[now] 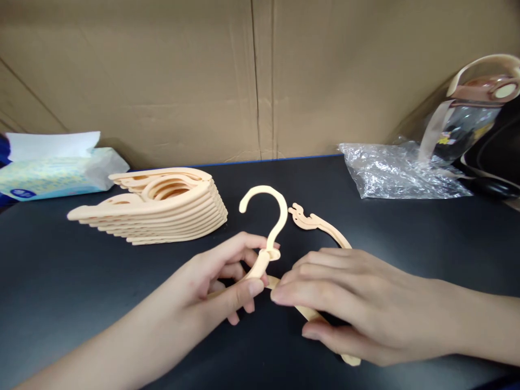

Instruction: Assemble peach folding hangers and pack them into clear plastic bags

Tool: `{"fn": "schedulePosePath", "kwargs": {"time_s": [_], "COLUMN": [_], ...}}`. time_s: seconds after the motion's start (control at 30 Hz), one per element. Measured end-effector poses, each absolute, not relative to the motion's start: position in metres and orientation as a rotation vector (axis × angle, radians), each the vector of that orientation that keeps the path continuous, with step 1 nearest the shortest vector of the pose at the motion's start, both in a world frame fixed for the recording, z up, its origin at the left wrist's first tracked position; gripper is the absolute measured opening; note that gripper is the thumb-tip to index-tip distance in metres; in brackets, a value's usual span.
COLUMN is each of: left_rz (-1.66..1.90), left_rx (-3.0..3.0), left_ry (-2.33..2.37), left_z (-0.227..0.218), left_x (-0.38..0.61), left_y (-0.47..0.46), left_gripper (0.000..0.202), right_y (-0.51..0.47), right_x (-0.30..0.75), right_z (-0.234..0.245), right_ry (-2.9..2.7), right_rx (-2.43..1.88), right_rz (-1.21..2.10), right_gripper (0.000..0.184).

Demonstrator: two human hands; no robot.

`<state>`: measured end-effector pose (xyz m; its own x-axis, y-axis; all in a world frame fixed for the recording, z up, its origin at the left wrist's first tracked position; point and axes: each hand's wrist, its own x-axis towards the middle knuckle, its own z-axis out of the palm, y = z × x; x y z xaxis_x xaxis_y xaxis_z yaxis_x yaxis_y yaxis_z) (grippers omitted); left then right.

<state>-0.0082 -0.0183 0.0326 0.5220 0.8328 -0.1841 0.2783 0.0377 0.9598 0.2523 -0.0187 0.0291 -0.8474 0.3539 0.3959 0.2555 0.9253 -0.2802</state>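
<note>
My left hand (221, 295) pinches a cream plastic clothes hanger (277, 222) between thumb and fingers, just below its hook. The hook stands up and curls to the left. My right hand (357, 303) is closed over the hanger's right arm (306, 313), whose end shows below the thumb. Just beyond the right hand lies a separate curved hanger piece (325, 225) with a notched end, partly hidden by the knuckles. Part of the hanger's left arm is covered by my left hand.
A stack of cream hanger parts (179, 214) lies at the left on the black table (252, 357). Behind it is a tissue pack (60, 168). Crumpled clear plastic bag (398, 170) and a handled bottle (467, 130) are at the right. A cardboard wall (182, 81) closes the back.
</note>
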Motion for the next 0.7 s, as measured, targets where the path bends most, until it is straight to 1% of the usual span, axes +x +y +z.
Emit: {"fn": "schedulePosePath", "kwargs": {"time_s": [0.1, 0.17, 0.27, 0.4, 0.57, 0.63, 0.7], "left_rz": [0.594, 0.595, 0.551, 0.5, 0.471, 0.478, 0.471], "left_rx": [1.334, 1.279, 1.252, 1.151, 1.032, 1.029, 1.027], "left_ry": [0.926, 0.954, 1.018, 1.058, 1.162, 1.18, 1.142], "left_z": [0.028, 0.028, 0.027, 0.026, 0.032, 0.035, 0.036], "left_x": [-0.01, -0.01, -0.01, -0.009, -0.006, -0.005, -0.004], "left_y": [-0.017, -0.017, -0.018, -0.014, -0.012, -0.013, -0.014], "left_gripper": [0.026, 0.024, 0.029, 0.027, 0.033, 0.035, 0.037], "right_y": [-0.017, -0.015, -0.013, -0.01, -0.01, -0.01, -0.009], "right_x": [0.255, 0.259, 0.265, 0.267, 0.261, 0.26, 0.26], "right_z": [0.031, 0.033, 0.034, 0.029, 0.025, 0.026, 0.027], "right_ry": [-2.705, -2.732, -2.776, -2.789, -2.705, -2.726, -2.77], "right_rx": [-0.412, -0.445, -0.515, -0.542, -0.572, -0.531, -0.506], "right_rz": [0.252, 0.24, 0.221, 0.17, 0.124, 0.111, 0.148], "right_gripper": [0.026, 0.028, 0.029, 0.027, 0.028, 0.03, 0.038]}}
